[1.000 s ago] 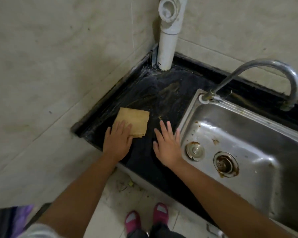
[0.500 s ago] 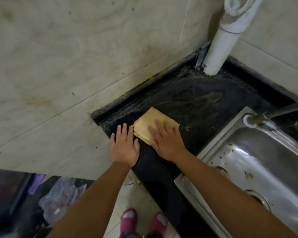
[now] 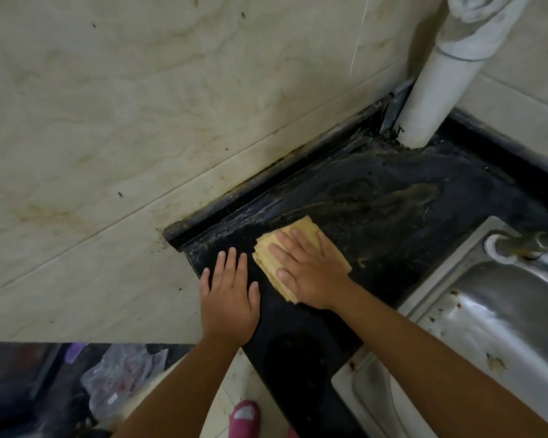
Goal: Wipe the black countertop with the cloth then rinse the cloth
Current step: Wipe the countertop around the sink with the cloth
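A folded yellow cloth (image 3: 304, 230) lies on the black countertop (image 3: 393, 216), near its left front corner. My right hand (image 3: 310, 270) presses flat on the cloth, fingers spread, covering most of it. My left hand (image 3: 230, 295) rests flat on the bare countertop just left of the cloth, at the counter's left edge, holding nothing. Smeared streaks of grime show on the counter behind the cloth.
A steel sink (image 3: 487, 327) sits to the right, with the tap base (image 3: 513, 245) at its back rim. A white drain pipe (image 3: 431, 90) stands in the back corner. Tiled walls (image 3: 140, 137) close in the left and back. Plastic bags (image 3: 121, 374) lie on the floor below.
The cloth passed from under my left hand to under my right hand. My left hand moved left onto the bare counter. The view shifted left, so the tap spout left the frame.
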Demonstrator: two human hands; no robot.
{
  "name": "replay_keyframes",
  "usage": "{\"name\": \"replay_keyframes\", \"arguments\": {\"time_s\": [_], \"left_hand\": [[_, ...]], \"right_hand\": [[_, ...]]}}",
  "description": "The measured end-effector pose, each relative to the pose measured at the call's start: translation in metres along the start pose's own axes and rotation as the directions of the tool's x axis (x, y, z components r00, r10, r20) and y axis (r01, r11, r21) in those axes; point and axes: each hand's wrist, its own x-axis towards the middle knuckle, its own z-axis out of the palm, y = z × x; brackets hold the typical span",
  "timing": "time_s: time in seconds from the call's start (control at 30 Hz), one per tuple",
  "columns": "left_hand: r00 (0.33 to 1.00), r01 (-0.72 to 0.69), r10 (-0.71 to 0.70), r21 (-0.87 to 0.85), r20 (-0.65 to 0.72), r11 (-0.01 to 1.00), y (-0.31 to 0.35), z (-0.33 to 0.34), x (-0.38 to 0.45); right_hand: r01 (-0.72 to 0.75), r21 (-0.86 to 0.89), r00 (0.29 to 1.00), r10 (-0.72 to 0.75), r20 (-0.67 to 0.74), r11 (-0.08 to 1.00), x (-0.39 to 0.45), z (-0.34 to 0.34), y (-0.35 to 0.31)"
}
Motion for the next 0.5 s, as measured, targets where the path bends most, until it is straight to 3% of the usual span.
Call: {"name": "replay_keyframes", "arguments": {"time_s": [0.2,0.3,0.37,0.5], "left_hand": [[0.998,-0.023,0.024,0.016,-0.063,1.000,-0.005,0.009,0.001],[0.997,-0.023,0.023,-0.004,-0.079,1.000,-0.005,0.011,0.000],[0.996,-0.017,0.014,-0.033,-0.091,0.999,-0.005,0.013,0.000],[0.994,-0.006,0.002,-0.038,-0.106,0.999,-0.007,0.016,0.000]], "right_hand": [[-0.083,0.030,0.995,0.084,-0.061,0.996,0.058,-0.019,0.009],[-0.199,-0.028,0.979,0.198,-0.057,0.980,0.051,-0.021,0.055],[-0.360,-0.012,0.930,0.358,-0.083,0.933,0.040,-0.025,0.097],[-0.653,0.230,0.732,0.679,-0.056,0.722,0.038,-0.036,0.127]]}}
